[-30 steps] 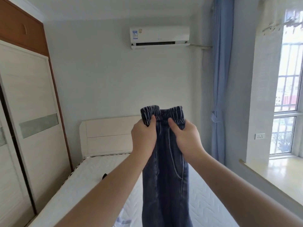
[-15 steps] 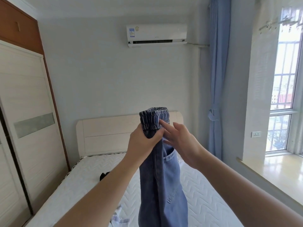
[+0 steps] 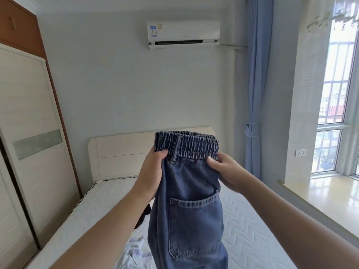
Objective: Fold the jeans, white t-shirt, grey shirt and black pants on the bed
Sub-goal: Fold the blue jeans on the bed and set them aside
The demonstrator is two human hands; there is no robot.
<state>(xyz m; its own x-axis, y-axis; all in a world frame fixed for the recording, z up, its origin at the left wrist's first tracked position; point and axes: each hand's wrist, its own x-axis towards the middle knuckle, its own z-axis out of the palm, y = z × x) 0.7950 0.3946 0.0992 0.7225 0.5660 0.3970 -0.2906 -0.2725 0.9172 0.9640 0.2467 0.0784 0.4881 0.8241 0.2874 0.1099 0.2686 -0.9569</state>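
I hold the blue jeans [image 3: 190, 208] up in the air over the bed [image 3: 250, 228], folded lengthwise with a back pocket facing me. My left hand [image 3: 152, 172] grips the left end of the elastic waistband, and my right hand [image 3: 223, 169] grips its right end. The legs hang down out of view. A bit of black cloth, the black pants [image 3: 144, 213], shows on the mattress behind my left forearm. A crumpled white garment with a light print [image 3: 134, 253] lies at the bottom. The grey shirt is not visible.
A cream headboard [image 3: 124, 152] stands against the far wall. A tall wardrobe with sliding doors [image 3: 29, 152] lines the left side. Right of the bed are a blue curtain [image 3: 256, 94], a window sill [image 3: 330, 195] and a window. An air conditioner [image 3: 183, 33] hangs above.
My right hand has gone from open beside the bunched waistband to gripping its right end. The waistband is now spread wide between both hands, and the back pocket faces me.
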